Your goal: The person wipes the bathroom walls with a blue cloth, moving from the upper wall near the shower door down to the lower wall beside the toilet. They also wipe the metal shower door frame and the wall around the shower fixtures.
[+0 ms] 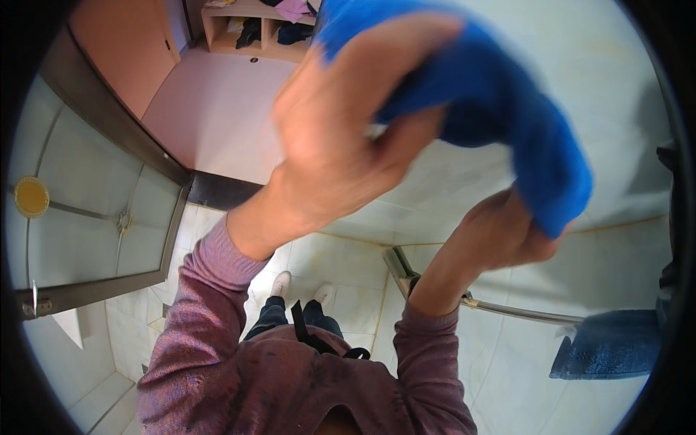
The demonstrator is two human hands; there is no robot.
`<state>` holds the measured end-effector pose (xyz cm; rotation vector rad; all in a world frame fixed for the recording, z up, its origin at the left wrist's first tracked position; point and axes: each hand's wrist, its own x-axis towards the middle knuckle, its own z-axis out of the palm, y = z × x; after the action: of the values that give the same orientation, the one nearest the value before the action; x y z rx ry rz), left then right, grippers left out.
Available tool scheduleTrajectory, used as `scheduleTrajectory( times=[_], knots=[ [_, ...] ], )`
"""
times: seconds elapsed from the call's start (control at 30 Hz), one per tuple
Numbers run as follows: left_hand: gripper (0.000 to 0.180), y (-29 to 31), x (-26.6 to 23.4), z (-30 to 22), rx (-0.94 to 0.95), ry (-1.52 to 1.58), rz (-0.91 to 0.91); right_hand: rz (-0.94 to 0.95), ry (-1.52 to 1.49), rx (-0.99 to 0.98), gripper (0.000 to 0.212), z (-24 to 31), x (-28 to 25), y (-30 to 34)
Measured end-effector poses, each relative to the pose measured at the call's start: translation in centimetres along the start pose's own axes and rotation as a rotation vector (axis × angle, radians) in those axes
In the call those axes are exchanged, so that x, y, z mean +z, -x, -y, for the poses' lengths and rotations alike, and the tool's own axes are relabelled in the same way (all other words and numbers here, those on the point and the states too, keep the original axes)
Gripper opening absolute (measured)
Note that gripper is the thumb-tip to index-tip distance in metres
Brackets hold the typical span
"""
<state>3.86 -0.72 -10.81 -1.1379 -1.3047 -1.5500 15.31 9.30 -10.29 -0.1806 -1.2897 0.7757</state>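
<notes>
Going from the left, we see a door panel point(72, 210) of pale frosted glass in a brown metal frame, set with a round gold ornament point(31, 197), and behind it a smooth orange-tan door point(127, 54). On the far side a pinkish floor point(225, 116) runs up to a pale wood-toned cubby point(209, 35) with square compartments and dark shoes point(249, 32) inside. In the middle we have the left hand point(337, 123), raised out of a heathered purple knit sleeve point(206, 297) with a ribbed cuff; its grip is closed over a soft, bright blue cloth point(500, 94), thumb beneath and fingers on top, somewhat blurred. Near and below are white shoes point(325, 293) on glossy, pale tiles point(344, 261). The cloth arches to the right in a thick, rounded fold, in front of a smooth, marbled wall point(594, 65), and its hanging end meets the right hand point(500, 235), whose grip pinches it. Farther right, we find a slim metal rail point(529, 314) and a textured dark blue towel point(609, 344) at its right end.
</notes>
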Motion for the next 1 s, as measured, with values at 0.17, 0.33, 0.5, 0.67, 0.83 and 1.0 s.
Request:
scheduleTrajectory(
  times=[0.17,0.33,0.5,0.67,0.83,1.0],
  knots=[
    [0.035,-1.6,1.5,-0.5,0.139,-0.242,0.122,0.239,0.306,-0.316,0.011,-0.1,2.3,-2.3],
    [0.031,5.4,2.7,-0.5,-0.062,-0.149,0.18,0.515,0.369,-0.432,0.021,-4.5,-0.9,1.6],
    [0.023,13.5,1.1,0.8,-0.267,-0.127,0.435,0.614,0.479,-0.223,0.026,-8.5,-4.5,9.3],
    [0.017,20.5,0.3,1.1,-0.521,-0.223,0.67,0.581,0.473,0.196,0.015,-11.6,-7.4,16.6],
    [0.022,21.0,0.3,1.2,-0.705,-0.18,0.785,0.396,0.378,0.706,0.018,-11.8,-8.7,18.3],
    [0.031,12.6,2.7,-1.0,-0.465,0.065,0.418,0.142,0.365,0.354,0.014,-7.5,-7.4,8.9]
  ],
)
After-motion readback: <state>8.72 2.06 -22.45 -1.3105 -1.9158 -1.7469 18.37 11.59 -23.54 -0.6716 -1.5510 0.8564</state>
